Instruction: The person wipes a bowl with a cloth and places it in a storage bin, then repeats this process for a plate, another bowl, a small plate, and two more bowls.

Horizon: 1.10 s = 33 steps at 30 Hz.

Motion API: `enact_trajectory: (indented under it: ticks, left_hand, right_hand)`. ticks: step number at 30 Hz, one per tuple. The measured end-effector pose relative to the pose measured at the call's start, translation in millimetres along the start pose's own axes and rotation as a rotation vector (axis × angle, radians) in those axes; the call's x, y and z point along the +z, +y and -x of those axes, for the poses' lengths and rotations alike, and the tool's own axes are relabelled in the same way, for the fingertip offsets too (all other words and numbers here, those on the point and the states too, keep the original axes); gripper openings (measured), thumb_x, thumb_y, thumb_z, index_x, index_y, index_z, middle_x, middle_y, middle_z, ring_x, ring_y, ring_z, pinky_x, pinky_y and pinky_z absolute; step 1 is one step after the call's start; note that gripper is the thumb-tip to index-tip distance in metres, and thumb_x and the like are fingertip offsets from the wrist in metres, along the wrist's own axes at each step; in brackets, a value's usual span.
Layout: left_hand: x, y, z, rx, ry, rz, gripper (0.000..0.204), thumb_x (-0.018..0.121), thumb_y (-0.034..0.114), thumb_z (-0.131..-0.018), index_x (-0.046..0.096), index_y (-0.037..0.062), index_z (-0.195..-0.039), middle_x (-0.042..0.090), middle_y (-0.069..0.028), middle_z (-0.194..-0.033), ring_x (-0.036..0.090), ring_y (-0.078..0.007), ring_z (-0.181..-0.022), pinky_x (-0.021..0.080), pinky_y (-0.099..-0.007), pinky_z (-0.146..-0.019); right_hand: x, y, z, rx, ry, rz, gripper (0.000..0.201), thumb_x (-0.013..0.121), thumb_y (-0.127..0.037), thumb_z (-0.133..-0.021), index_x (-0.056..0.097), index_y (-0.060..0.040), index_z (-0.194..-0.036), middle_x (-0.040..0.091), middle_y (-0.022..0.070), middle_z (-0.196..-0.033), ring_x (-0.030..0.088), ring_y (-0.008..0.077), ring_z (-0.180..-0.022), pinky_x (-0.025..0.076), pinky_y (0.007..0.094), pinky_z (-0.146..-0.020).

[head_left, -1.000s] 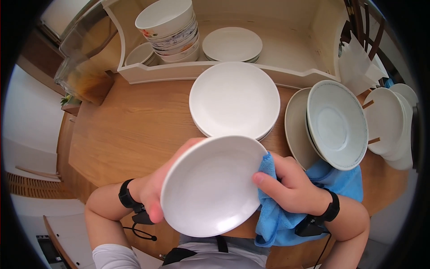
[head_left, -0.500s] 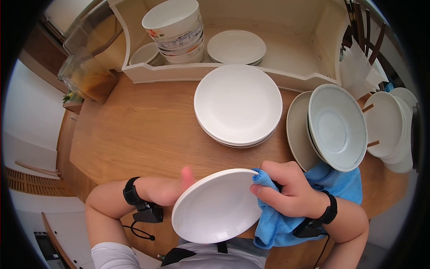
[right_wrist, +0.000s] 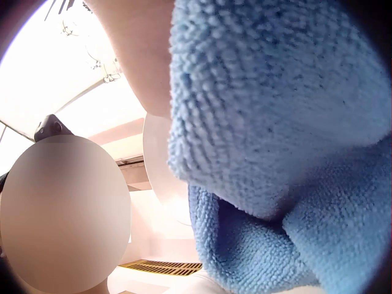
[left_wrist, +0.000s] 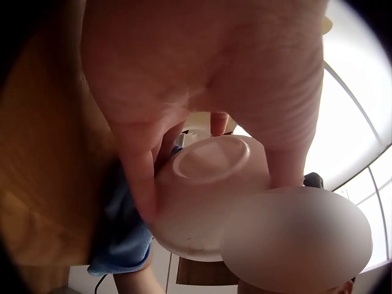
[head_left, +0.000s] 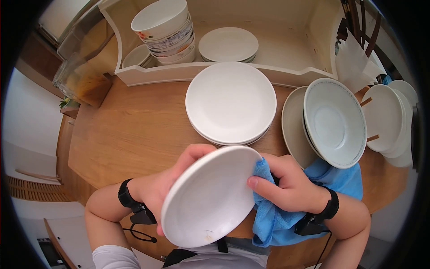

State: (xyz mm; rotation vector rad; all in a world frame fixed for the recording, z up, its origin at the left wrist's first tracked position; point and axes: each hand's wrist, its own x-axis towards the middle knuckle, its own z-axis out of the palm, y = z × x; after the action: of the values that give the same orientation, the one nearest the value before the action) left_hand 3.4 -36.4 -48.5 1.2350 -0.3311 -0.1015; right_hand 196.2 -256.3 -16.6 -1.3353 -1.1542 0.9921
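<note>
A white dish (head_left: 210,197) is held tilted above the table's near edge, its inner face toward the head camera, with a small mark low on it. My left hand (head_left: 168,190) grips its left rim, thumb and fingers spread round the edge; the left wrist view shows the dish's underside (left_wrist: 208,162) with its foot ring. On the right rim my right hand (head_left: 291,184) pinches the dish through a blue cloth (head_left: 271,219). That cloth (right_wrist: 263,110) fills much of the right wrist view, hiding most of the hand.
Stacked white plates (head_left: 230,103) stand just beyond the dish. Green-grey bowls (head_left: 336,123) lean over a beige plate (head_left: 295,130) at the right, near racked plates (head_left: 383,119). A cream shelf (head_left: 286,74) behind holds patterned bowls (head_left: 172,42) and plates (head_left: 228,44). A glass container (head_left: 92,85) stands back left.
Half a second ago my left hand was off the rim with its thumb raised; it now grips the dish. The dish has risen and turned, and the mark has come into view.
</note>
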Motion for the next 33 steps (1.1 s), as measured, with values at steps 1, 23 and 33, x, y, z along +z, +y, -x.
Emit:
enact_trajectory:
  ticks: [1,23,33]
  left_hand:
    - [3,6,0,-0.022,-0.009,-0.019,0.158,0.090,0.072,-0.044,-0.001,0.0072,-0.156,0.026,-0.0128,-0.156,0.033,-0.0238,-0.143,0.036,-0.0425,-0.113]
    - [22,32,-13,-0.443,0.072,0.233,0.141,0.072,0.085,-0.063,0.003,0.0044,-0.156,0.025,-0.0142,-0.156,0.028,-0.0229,-0.145,0.030,-0.0410,-0.115]
    - [14,6,-1,0.064,-0.008,0.201,0.146,0.093,0.061,-0.057,-0.004,0.0115,-0.155,0.018,-0.0152,-0.157,0.030,-0.0305,-0.144,0.034,-0.0469,-0.112]
  right_hand:
    - [-2,1,1,0.006,-0.028,0.019,0.016,0.063,-0.016,-0.098,0.061,-0.0003,-0.099,0.062,0.0050,-0.072,0.052,0.0101,-0.063,0.045,0.0280,-0.060]
    - [-4,-8,0,-0.018,-0.036,0.072,0.022,0.066,-0.015,-0.095,0.052,-0.0025,-0.083,0.055,0.0050,-0.066,0.047,0.0123,-0.059,0.040,0.0307,-0.055]
    - [2,3,-1,-0.032,0.048,0.002,0.019,0.064,-0.016,-0.096,0.056,-0.0008,-0.090,0.059,0.0061,-0.069,0.050,0.0134,-0.060,0.044,0.0303,-0.058]
